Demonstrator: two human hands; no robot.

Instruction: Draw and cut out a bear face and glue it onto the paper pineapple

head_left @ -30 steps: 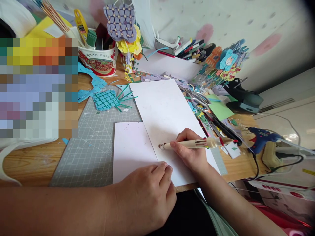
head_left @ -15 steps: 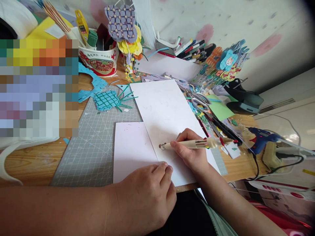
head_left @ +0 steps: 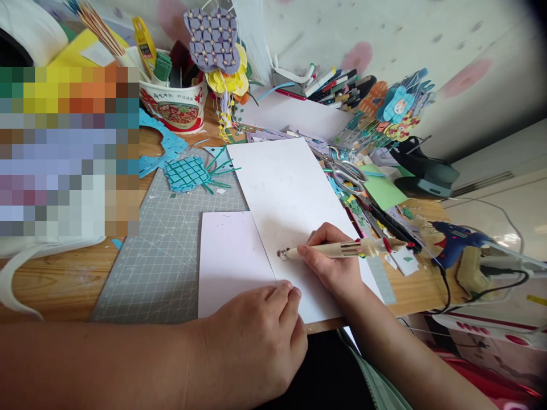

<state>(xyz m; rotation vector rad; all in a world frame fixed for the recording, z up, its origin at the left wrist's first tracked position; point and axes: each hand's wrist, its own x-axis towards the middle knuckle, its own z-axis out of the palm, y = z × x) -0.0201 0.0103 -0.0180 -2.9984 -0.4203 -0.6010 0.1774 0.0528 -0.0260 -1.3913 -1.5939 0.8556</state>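
Note:
My right hand is closed around a thick multicolour pen, whose tip rests on a long white sheet beside a tiny drawn figure. My left hand lies at the desk's near edge with fingers curled loosely, its fingertips pressing on the white sheet's lower corner next to a smaller pale sheet. Both sheets lie on a grey cutting mat.
A teal woven paper piece lies on the mat's far side. A cup of tools and paper flowers stand behind. Scissors, paper scraps, pens and a blue glue gun with its cable crowd the right.

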